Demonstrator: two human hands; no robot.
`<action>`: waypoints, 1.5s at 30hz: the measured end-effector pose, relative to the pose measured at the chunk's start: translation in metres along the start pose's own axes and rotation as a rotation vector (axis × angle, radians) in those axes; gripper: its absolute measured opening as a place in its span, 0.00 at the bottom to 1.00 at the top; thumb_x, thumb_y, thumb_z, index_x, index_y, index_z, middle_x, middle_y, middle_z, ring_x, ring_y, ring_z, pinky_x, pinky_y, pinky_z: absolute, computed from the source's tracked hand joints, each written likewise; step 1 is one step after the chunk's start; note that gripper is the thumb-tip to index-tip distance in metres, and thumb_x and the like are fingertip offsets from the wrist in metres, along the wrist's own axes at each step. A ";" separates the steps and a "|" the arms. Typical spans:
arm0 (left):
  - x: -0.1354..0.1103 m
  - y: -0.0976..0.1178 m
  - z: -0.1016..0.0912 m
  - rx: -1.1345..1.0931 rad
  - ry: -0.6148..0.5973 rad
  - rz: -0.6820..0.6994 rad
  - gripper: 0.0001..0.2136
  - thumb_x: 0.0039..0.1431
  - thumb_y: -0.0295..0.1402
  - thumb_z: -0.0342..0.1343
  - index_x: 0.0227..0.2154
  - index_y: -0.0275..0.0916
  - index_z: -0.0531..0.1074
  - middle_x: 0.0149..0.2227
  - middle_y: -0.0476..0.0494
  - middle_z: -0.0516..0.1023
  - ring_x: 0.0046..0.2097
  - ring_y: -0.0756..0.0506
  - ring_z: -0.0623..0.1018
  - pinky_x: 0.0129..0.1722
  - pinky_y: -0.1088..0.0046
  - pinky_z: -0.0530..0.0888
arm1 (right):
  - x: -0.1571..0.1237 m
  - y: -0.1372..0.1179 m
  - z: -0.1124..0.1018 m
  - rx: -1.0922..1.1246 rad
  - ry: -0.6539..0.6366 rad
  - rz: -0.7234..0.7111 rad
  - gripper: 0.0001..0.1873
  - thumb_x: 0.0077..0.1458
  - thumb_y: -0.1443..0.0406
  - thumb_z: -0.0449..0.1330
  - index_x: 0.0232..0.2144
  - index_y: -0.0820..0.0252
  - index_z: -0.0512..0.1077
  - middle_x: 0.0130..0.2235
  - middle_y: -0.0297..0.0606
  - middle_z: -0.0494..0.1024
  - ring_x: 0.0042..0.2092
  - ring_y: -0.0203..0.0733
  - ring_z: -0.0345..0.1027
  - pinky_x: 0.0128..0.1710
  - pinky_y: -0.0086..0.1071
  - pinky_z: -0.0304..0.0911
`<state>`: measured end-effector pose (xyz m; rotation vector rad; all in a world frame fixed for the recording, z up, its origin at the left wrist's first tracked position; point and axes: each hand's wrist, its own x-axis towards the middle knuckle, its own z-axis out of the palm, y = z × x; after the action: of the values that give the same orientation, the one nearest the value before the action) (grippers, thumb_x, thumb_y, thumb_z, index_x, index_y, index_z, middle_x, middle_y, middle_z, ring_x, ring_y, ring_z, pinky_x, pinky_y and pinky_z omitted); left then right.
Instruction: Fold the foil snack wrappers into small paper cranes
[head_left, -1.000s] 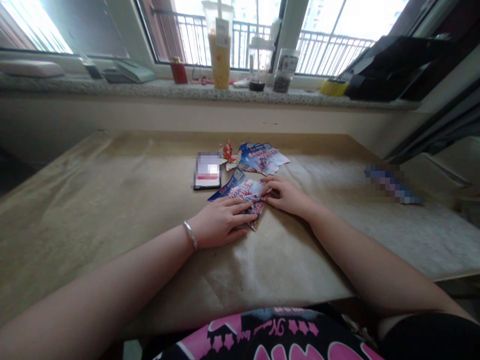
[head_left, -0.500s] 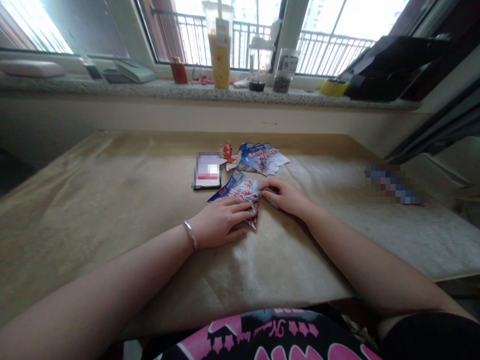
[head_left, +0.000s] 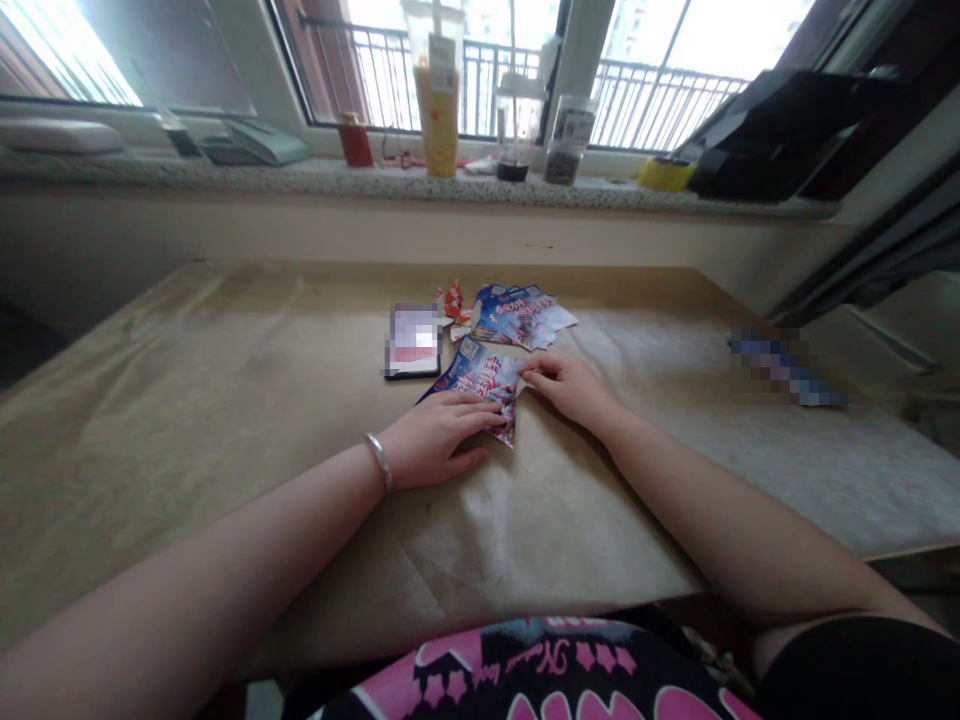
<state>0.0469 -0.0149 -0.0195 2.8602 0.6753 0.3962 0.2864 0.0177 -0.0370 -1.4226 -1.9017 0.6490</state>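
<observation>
A blue and pink printed leaflet (head_left: 476,372) lies at a slant on the cloth-covered table. My left hand (head_left: 442,430), with a silver bracelet at the wrist, rests flat over the leaflet's near part, fingers stretched out and hiding some of the print. At the leaflet's right edge, my right hand (head_left: 566,388) has thumb and fingertips pinched together on the paper. Just beyond is a fanned pile of similar leaflets (head_left: 525,315). A phone (head_left: 414,345) with a blurred screen lies left of the leaflet, and an orange and white crumpled piece (head_left: 454,302) sits beside the pile.
Another blurred blue item (head_left: 787,370) lies at the table's right side. On the stone windowsill (head_left: 300,180) stand a tall cup of yellow drink (head_left: 438,120), a red container (head_left: 355,142), two clear containers, yellow tape (head_left: 667,174) and a black bag (head_left: 772,140).
The leaflet's near corner has shifted slightly away from me. Both hands have moved a little the same way, still on the leaflet.
</observation>
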 end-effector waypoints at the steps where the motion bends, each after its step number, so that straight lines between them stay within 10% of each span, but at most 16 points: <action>1: 0.000 0.000 0.000 -0.006 -0.001 -0.001 0.19 0.58 0.35 0.52 0.53 0.40 0.67 0.55 0.41 0.70 0.56 0.41 0.69 0.56 0.59 0.67 | 0.000 0.000 0.000 0.022 0.002 0.002 0.08 0.53 0.64 0.57 0.33 0.58 0.75 0.35 0.36 0.79 0.36 0.40 0.71 0.39 0.34 0.63; 45: -0.001 -0.003 0.001 0.015 -0.004 0.053 0.15 0.61 0.35 0.50 0.50 0.48 0.70 0.57 0.43 0.68 0.58 0.40 0.66 0.58 0.53 0.63 | -0.007 -0.010 0.006 0.218 -0.024 -0.067 0.19 0.44 0.65 0.60 0.39 0.56 0.59 0.28 0.28 0.68 0.28 0.34 0.66 0.29 0.29 0.63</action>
<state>0.0450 -0.0133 -0.0217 2.8974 0.6060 0.3952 0.2772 0.0088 -0.0354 -1.2146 -1.8266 0.8175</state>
